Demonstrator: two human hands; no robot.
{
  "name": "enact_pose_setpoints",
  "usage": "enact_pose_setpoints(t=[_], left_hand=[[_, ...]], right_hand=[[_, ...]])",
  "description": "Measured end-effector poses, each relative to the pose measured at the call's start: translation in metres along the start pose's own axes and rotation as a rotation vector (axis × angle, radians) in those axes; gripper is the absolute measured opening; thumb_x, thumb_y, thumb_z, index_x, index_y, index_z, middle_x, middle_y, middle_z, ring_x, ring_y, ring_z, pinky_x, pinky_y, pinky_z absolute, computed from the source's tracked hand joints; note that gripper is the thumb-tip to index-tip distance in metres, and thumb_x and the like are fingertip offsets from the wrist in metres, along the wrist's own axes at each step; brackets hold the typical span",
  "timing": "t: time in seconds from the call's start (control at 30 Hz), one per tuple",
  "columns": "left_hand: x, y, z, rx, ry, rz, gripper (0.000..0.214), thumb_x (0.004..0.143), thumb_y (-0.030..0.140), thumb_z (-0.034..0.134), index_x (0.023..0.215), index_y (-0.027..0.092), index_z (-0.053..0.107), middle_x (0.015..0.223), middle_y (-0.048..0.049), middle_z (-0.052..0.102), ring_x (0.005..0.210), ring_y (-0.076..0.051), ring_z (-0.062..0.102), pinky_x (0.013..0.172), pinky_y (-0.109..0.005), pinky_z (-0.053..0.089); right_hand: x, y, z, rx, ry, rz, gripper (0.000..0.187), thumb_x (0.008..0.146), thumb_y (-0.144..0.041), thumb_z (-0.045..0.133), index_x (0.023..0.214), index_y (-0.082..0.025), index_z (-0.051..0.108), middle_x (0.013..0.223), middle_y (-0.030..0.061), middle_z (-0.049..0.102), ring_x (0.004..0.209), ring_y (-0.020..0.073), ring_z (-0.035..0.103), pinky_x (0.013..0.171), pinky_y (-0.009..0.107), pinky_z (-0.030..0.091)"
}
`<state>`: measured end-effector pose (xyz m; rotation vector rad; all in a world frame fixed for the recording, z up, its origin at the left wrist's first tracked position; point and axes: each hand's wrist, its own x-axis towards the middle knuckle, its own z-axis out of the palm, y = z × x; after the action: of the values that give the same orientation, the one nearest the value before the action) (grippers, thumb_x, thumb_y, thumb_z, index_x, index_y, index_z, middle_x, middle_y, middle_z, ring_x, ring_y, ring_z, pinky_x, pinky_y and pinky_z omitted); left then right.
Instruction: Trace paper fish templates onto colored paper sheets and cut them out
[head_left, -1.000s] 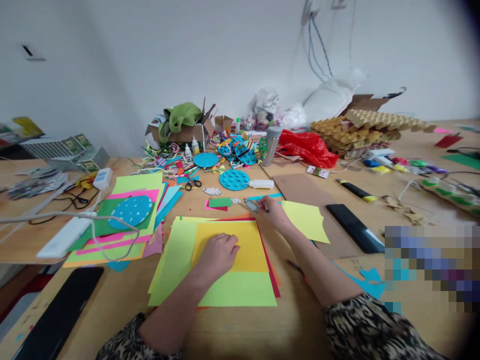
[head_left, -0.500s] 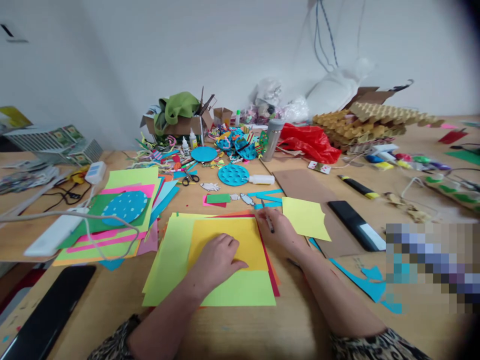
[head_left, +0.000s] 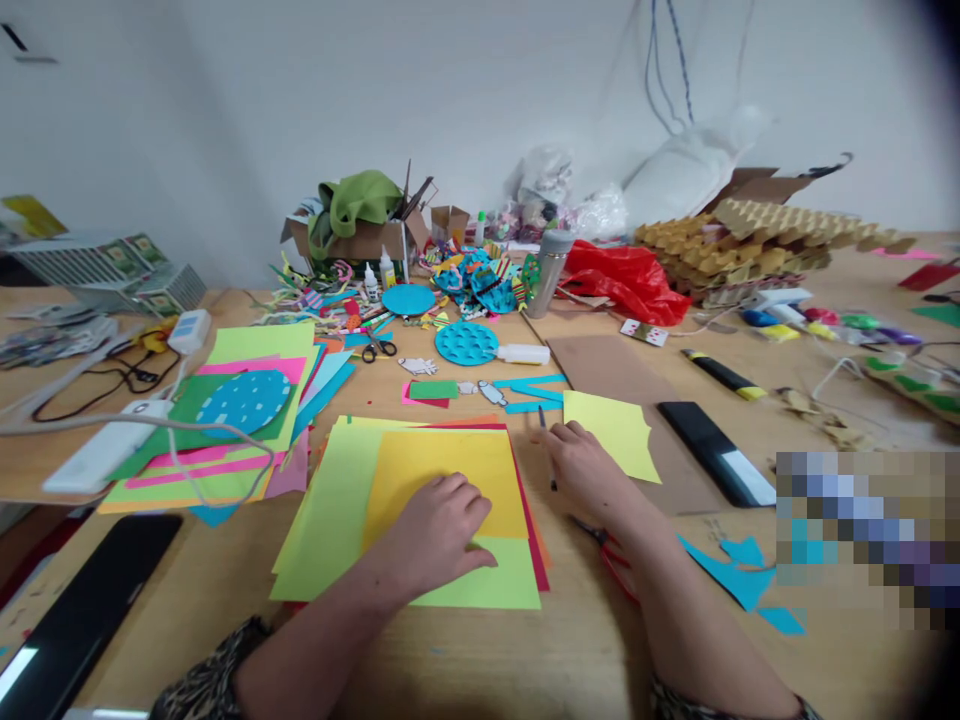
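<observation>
My left hand (head_left: 442, 530) lies open on a golden-yellow sheet (head_left: 397, 470), its thumb spread to the side. Beneath that sheet is a stack of light-green paper (head_left: 322, 550), with red and orange edges showing at the right. Just right of the stack, my right hand (head_left: 589, 462) is closed around a slim dark pen (head_left: 543, 418), whose ends show above and below the fingers. A pale yellow paper piece (head_left: 611, 425) lies beyond that hand. Red-handled scissors (head_left: 616, 570) sit partly hidden under my right forearm.
Blue strips (head_left: 532, 383), small fish cutouts (head_left: 491, 393) and black scissors (head_left: 379, 347) lie ahead. A blue disc (head_left: 466, 343) is near a white bottle (head_left: 525, 354). Colored paper and a power strip (head_left: 97, 450) are left; a black phone (head_left: 90, 610) is at front left. Cardboard (head_left: 607, 360) lies right.
My right hand has moved right, away from the stack's edge, with the pen still in it. The red scissor handles show more now. My left hand stays on the yellow sheet.
</observation>
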<state>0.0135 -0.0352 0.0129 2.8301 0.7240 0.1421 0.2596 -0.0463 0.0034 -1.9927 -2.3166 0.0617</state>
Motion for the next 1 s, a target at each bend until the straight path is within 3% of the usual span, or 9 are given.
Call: enact_pose_setpoints(t=[0.17, 0.37, 0.63, 0.73, 0.87, 0.93, 1.0], left_hand=[[-0.001, -0.001, 0.001, 0.024, -0.042, 0.014, 0.034, 0.078, 0.041, 0.072, 0.099, 0.016, 0.062, 0.098, -0.0070, 0.066, 0.094, -0.024, 0.057, 0.082, -0.036, 0.045], [-0.003, -0.001, 0.003, 0.060, -0.051, 0.031, 0.030, 0.078, 0.035, 0.072, 0.098, 0.016, 0.062, 0.098, -0.0063, 0.065, 0.093, -0.024, 0.057, 0.082, -0.036, 0.045], [-0.001, 0.001, 0.000, 0.048, -0.074, 0.010, 0.022, 0.081, 0.029, 0.068, 0.098, 0.016, 0.063, 0.098, -0.0063, 0.066, 0.094, -0.024, 0.058, 0.081, -0.036, 0.046], [-0.001, 0.000, 0.000, 0.048, -0.055, 0.015, 0.019, 0.082, 0.028, 0.066, 0.096, 0.016, 0.063, 0.097, -0.0061, 0.065, 0.093, -0.024, 0.058, 0.081, -0.036, 0.045], [-0.002, -0.002, 0.002, 0.047, -0.029, 0.015, 0.010, 0.083, 0.022, 0.062, 0.092, 0.017, 0.061, 0.092, -0.0051, 0.064, 0.089, -0.022, 0.057, 0.078, -0.036, 0.045], [-0.003, -0.002, 0.002, 0.043, -0.032, 0.017, 0.008, 0.083, 0.019, 0.060, 0.091, 0.018, 0.061, 0.092, -0.0047, 0.064, 0.089, -0.022, 0.057, 0.077, -0.035, 0.045], [-0.003, -0.002, 0.001, 0.046, -0.044, 0.020, 0.007, 0.083, 0.017, 0.058, 0.090, 0.018, 0.060, 0.092, -0.0045, 0.064, 0.089, -0.022, 0.058, 0.077, -0.035, 0.045]], right_hand=[[-0.001, -0.009, -0.008, -0.105, -0.100, -0.012, 0.033, 0.073, 0.003, 0.049, 0.099, -0.012, 0.063, 0.091, 0.0133, 0.061, 0.085, 0.0245, 0.050, 0.074, 0.032, 0.034], [0.000, -0.013, -0.007, -0.132, -0.116, -0.008, 0.030, 0.081, -0.001, 0.045, 0.103, -0.012, 0.062, 0.093, 0.0139, 0.061, 0.087, 0.0255, 0.051, 0.076, 0.033, 0.034], [0.001, -0.011, 0.000, -0.112, -0.096, -0.025, 0.038, 0.065, -0.001, 0.056, 0.100, -0.013, 0.063, 0.093, 0.0132, 0.061, 0.084, 0.0249, 0.052, 0.073, 0.032, 0.036], [-0.001, -0.007, -0.007, -0.037, -0.089, -0.012, 0.034, 0.068, -0.002, 0.054, 0.098, -0.014, 0.065, 0.090, 0.0119, 0.063, 0.083, 0.0229, 0.053, 0.073, 0.030, 0.036], [-0.021, 0.003, -0.026, 0.078, -0.100, 0.159, 0.012, 0.078, -0.012, 0.053, 0.074, -0.018, 0.062, 0.077, 0.0084, 0.063, 0.075, 0.0203, 0.056, 0.065, 0.030, 0.037], [-0.038, 0.008, -0.032, 0.083, -0.143, 0.260, 0.005, 0.075, -0.019, 0.060, 0.070, -0.020, 0.060, 0.074, 0.0070, 0.064, 0.071, 0.0207, 0.057, 0.061, 0.030, 0.036], [-0.057, 0.011, -0.030, 0.065, -0.246, 0.308, 0.009, 0.068, -0.019, 0.066, 0.066, -0.021, 0.057, 0.072, 0.0072, 0.065, 0.070, 0.0227, 0.059, 0.058, 0.031, 0.035]])
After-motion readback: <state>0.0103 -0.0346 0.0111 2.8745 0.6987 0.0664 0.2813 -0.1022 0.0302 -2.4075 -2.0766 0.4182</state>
